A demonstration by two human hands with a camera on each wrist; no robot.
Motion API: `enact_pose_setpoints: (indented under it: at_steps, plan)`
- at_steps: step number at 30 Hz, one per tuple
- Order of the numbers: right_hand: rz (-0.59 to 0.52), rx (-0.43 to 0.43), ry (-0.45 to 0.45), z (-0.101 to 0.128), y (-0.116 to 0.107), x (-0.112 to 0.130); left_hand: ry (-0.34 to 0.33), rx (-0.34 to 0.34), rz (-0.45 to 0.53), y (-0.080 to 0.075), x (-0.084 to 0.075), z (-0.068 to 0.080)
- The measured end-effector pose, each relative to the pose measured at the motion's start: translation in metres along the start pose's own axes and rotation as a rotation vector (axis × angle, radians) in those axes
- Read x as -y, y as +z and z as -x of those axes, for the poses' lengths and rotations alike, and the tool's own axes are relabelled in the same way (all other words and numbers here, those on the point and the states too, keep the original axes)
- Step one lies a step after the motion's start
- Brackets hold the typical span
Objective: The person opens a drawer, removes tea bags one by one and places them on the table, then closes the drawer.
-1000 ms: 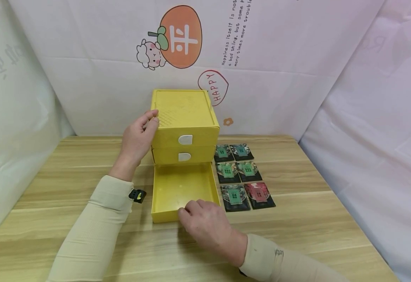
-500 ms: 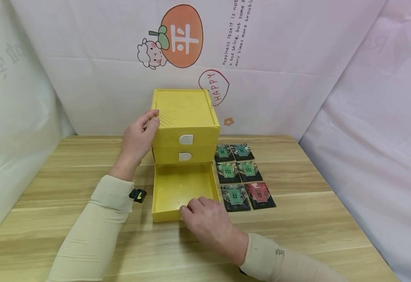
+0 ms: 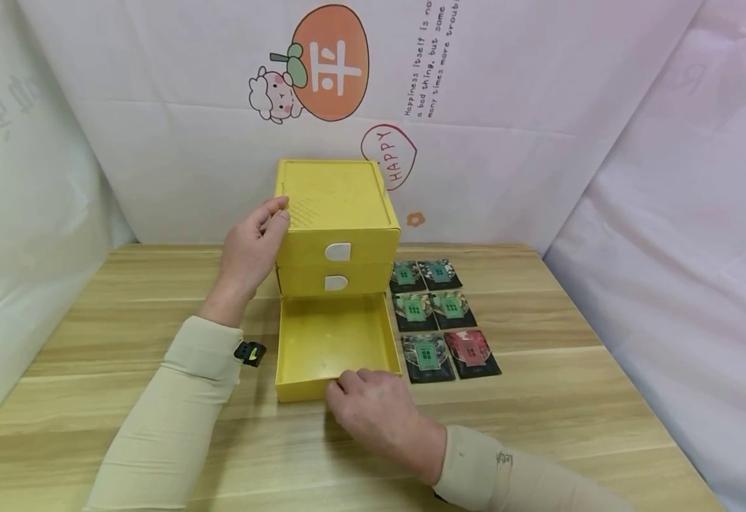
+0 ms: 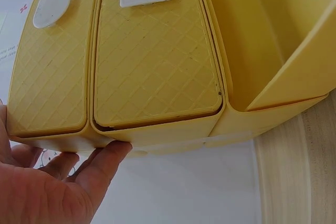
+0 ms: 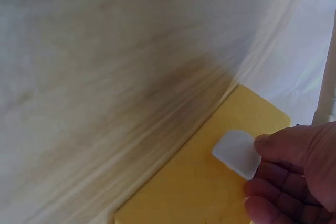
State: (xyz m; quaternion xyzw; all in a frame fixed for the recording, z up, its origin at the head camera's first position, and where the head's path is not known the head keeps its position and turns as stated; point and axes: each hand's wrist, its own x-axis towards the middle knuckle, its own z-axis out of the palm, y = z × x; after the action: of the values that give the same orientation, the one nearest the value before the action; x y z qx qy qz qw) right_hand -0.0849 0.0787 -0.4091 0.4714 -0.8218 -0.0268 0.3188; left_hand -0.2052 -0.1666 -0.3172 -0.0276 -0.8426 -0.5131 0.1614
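Observation:
A yellow drawer cabinet (image 3: 340, 192) of stacked units stands at the back of the table, with its bottom drawer (image 3: 302, 390) pulled far out and bare inside. My left hand (image 3: 249, 249) rests against the cabinet's upper left side; in the left wrist view its fingers (image 4: 107, 166) lie extended along that side wall. At the drawer's front, my right hand (image 3: 375, 412) has curled fingers; in the right wrist view, thumb and fingers hold the edge of the white handle (image 5: 239, 150). The two upper drawers are closed, each with a white handle (image 3: 337, 252).
Several flat dark sachets lie in rows right of the cabinet, including a red-labelled sachet (image 3: 471, 353) and a green-labelled sachet (image 3: 427, 357). Printed white cloth (image 3: 507, 178) hangs behind and beside the wooden table (image 3: 539, 434).
The right hand sits slightly lower at the drawer's front than half a second ago. The left hand, cabinet, drawer and sachets stay essentially as they were.

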Motion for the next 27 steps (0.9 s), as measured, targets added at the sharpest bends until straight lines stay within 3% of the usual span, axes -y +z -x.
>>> enact_pose_setpoints:
  at_steps: [18,27]
  plan:
    - [0.055,0.156,0.033,-0.005,0.000,0.002,0.006,-0.005,0.005,0.000,-0.001,0.000]
    - [0.025,0.151,0.042,-0.015,-0.004,-0.005,0.001,-0.006,0.008,0.000,-0.002,0.000]
